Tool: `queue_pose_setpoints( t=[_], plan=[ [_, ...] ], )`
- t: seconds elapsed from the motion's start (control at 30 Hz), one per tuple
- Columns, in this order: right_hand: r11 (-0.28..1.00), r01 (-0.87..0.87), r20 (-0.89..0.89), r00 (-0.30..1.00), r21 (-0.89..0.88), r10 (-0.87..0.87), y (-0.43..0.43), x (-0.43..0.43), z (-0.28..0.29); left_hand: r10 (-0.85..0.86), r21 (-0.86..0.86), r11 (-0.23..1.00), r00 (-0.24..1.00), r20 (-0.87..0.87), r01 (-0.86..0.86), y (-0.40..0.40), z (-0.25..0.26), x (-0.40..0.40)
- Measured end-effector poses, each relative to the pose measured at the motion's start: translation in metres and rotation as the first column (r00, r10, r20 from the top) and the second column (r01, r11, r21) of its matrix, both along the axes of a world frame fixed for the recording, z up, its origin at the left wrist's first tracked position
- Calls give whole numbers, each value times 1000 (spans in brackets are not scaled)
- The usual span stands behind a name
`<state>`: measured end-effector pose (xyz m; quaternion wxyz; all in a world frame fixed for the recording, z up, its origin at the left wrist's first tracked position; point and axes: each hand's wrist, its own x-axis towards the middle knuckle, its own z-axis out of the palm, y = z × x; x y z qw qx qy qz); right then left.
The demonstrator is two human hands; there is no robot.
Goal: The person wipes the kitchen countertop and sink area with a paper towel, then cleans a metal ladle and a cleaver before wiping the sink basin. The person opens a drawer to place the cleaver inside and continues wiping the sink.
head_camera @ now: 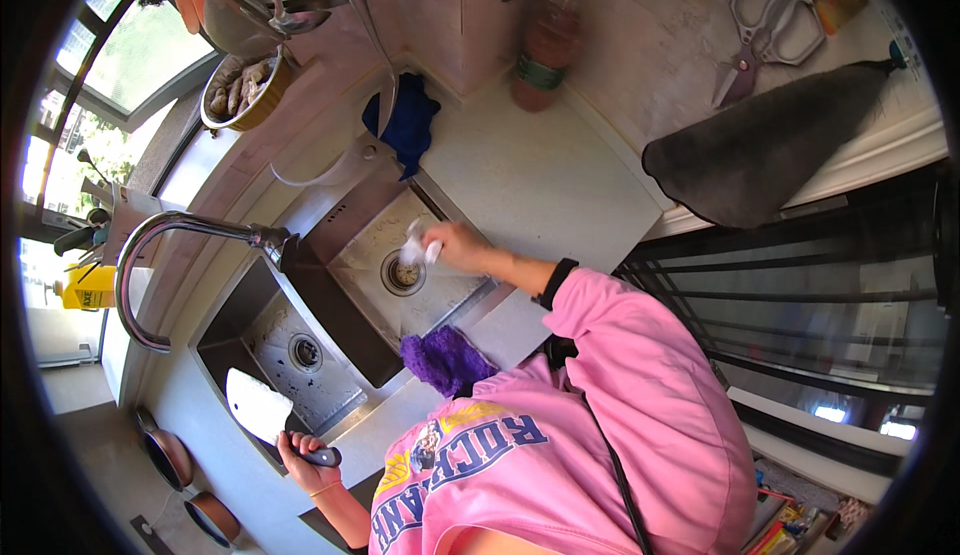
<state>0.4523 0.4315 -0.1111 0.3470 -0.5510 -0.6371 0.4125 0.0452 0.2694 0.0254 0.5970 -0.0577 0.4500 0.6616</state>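
Note:
At the lower left, my left hand (307, 463) grips the dark handle of a cleaver (259, 405), its broad, bright blade tilted beside the smaller sink basin (281, 330). My right hand (459, 246), slightly blurred, holds a crumpled white tissue or cloth (420, 246) over the larger stainless steel basin (375, 255), near its drain strainer (403, 273). Dark bits lie scattered in the smaller basin. A curved chrome faucet (142, 255) arches at the left of both basins. Purple fluffy cloth (448, 360) lies at the front sink edge, against the pink sweatshirt.
Behind the sink lies a blue cloth (409, 120). A reddish bottle (550, 52), kitchen scissors (757, 37) and a hanging grey cloth (765, 142) are farther right. A yellow bottle (90, 287), a bowl of ginger-like roots (244, 94) and pans (166, 457) are at the left.

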Motion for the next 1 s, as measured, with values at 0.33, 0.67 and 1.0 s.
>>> queue_pose_setpoints(
  t=[0.33,0.67,1.0],
  plan=[
    [439,765,459,212,472,-863,-130,250,26,63,-1,998,998,24,-63,-30,8,-25],
    [894,290,234,895,341,-379,-98,-11,-9,-25,56,998,992,125,18,-29,17,-15],
    [478,770,465,269,421,-843,-164,198,31,78,26,996,978,192,-84,-50,26,-35]
  ],
)
